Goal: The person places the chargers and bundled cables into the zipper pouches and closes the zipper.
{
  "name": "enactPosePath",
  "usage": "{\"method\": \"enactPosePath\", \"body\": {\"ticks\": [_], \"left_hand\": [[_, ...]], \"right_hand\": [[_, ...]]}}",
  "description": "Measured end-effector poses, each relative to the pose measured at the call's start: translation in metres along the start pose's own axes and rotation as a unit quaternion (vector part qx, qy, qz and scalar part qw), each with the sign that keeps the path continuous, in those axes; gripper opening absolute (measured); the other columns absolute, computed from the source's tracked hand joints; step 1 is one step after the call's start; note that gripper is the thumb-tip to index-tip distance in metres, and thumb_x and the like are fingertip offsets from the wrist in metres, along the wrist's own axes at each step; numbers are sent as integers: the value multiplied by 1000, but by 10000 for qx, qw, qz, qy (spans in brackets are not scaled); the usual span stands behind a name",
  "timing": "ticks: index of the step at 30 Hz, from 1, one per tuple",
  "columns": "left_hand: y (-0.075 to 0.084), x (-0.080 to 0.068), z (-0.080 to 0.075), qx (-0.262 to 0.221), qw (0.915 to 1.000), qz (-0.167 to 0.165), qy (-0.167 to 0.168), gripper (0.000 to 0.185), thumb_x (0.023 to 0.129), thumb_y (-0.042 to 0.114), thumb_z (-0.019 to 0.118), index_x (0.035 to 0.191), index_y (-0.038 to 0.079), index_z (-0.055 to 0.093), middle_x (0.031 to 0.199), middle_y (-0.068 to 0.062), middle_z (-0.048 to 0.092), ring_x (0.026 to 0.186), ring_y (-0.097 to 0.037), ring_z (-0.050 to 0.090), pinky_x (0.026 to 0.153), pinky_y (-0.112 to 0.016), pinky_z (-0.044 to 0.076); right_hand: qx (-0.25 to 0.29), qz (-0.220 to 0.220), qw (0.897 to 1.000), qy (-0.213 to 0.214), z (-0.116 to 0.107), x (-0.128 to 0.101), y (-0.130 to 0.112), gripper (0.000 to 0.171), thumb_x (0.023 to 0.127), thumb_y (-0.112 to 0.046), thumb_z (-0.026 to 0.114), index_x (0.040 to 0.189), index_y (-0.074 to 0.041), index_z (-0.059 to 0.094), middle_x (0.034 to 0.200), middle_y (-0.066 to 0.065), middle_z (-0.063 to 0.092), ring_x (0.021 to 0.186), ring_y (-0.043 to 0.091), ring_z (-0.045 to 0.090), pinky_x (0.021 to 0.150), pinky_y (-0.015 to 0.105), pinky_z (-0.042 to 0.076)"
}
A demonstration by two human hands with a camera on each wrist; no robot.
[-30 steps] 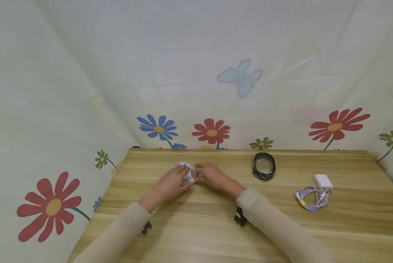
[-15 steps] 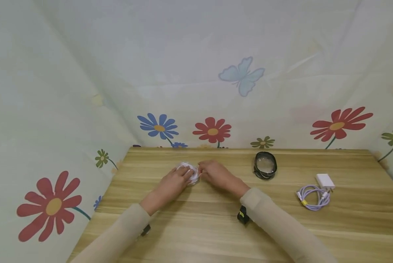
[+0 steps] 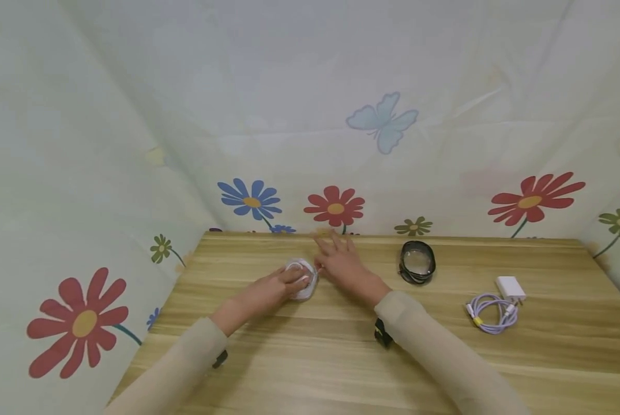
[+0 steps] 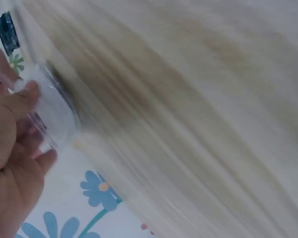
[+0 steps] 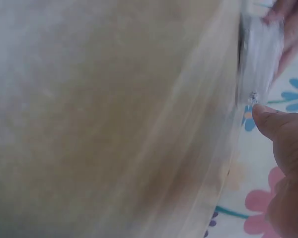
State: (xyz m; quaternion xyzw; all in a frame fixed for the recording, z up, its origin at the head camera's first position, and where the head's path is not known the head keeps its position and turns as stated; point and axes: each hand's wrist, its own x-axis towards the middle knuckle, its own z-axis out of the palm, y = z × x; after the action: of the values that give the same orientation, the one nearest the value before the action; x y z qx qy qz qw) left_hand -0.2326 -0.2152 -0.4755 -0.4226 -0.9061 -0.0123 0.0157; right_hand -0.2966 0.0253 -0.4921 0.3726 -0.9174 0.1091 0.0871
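Note:
A round, clear case (image 3: 305, 294) with white material that looks coiled inside stands close over the left part of the table. My left hand (image 3: 268, 295) grips it from the left, fingers lying across its face; the left wrist view shows the thumb on one side of the case (image 4: 58, 111) and fingertips on the other. On its right edge, the thumb and index finger of my right hand (image 3: 347, 272) pinch at a small clear tab (image 5: 254, 98), while the other fingers spread toward the wall. The underside of the case is hidden in the head view.
A round thing with a black rim and clear middle (image 3: 417, 262) lies right of my hands. Farther right are a white charger plug (image 3: 509, 287) and a coiled lilac cable (image 3: 488, 328) with a yellow band. Behind the wooden table (image 3: 310, 369) hangs a flowered sheet (image 3: 289, 115).
The case has turned its face more toward the head camera and shifted slightly right. My right hand's other fingers have lifted and spread away from it; my left fingers have slid lower across it.

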Motion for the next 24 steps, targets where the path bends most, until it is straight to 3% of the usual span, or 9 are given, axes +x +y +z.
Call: {"method": "enactPosePath", "body": {"ticks": [3,5,8,12,16,24], "left_hand": [[-1,-3,0,-232,9992,-25,-318,52,101,7,60,151,19,50,159,-9,42,143,-36,43,108,-55,43],[-2,-3,0,-470,9984,-11,-299,50,101,8,61,150,18,52,159,-8,42,144,-35,42,109,-55,41],[-3,-1,0,-525,9985,160,50,43,100,10,65,142,15,61,153,-9,51,140,-31,48,111,-54,41],[2,5,-2,-110,9980,225,579,35,93,19,69,127,10,72,139,-11,63,128,-31,59,108,-50,47],[12,14,-1,91,9965,-278,787,35,95,32,68,121,9,72,130,-13,66,120,-31,63,104,-46,50],[27,29,6,290,9861,-1328,954,42,94,35,72,123,5,67,126,-12,66,117,-31,63,98,-46,53]], "right_hand": [[-51,190,9998,-14,0,-1,4,4,95,-27,73,96,-27,70,166,8,29,150,51,18,114,76,15],[-40,192,9998,4,-1,-1,6,5,95,-27,74,96,-27,70,165,8,31,149,51,21,114,76,17],[144,99,9998,13,-2,-2,7,3,96,-25,73,97,-24,70,164,11,32,147,55,24,112,77,20],[709,173,9973,59,-1,-6,5,3,96,-19,72,95,-19,69,162,19,34,140,62,29,109,78,24],[1043,312,9940,116,-1,-10,1,4,96,-18,72,94,-19,69,160,21,35,139,64,29,108,79,24],[1190,245,9925,112,-2,-14,-8,5,95,-18,73,95,-13,71,155,23,41,139,61,32,107,77,29]]}}
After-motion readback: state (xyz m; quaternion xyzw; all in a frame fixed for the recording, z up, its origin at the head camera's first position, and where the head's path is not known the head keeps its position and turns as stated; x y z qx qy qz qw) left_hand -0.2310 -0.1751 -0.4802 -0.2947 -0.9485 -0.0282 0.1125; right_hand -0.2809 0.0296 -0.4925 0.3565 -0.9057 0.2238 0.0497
